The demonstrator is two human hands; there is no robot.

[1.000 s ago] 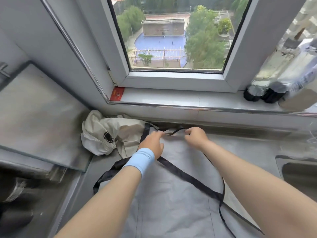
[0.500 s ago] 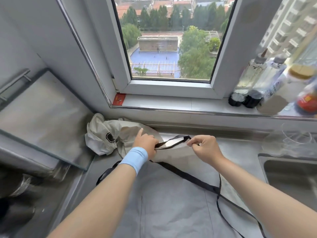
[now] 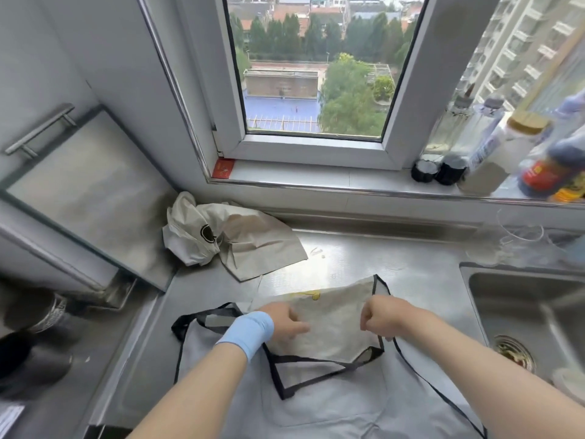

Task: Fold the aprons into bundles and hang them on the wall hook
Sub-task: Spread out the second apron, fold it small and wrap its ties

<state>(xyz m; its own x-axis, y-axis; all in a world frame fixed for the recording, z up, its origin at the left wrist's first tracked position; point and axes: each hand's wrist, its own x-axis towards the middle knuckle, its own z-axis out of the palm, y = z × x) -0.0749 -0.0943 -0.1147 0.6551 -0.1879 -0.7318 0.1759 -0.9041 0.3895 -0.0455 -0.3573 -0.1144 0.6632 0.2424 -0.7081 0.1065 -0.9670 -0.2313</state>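
A grey apron with black trim (image 3: 332, 403) lies spread on the steel counter in front of me. Its top bib part (image 3: 329, 331) is folded down toward me, pale underside up, with a bit of yellow print at its far edge. My left hand (image 3: 285, 324), with a light blue wristband, presses on the left side of the folded flap. My right hand (image 3: 380, 315) pinches the flap's right edge near the black strap. A second, beige apron (image 3: 228, 239) lies crumpled at the back left of the counter. No wall hook is in view.
A steel sink (image 3: 525, 315) with a drain sits at the right. Bottles and jars (image 3: 493, 153) stand on the window sill. A metal hood or cabinet (image 3: 82, 191) slopes at the left, with a dark pot (image 3: 28, 356) below it.
Both hands have pulled the apron's top edge and neck strap from the back of the counter toward me, folding the bib down over the apron's body. The camera tilted up.
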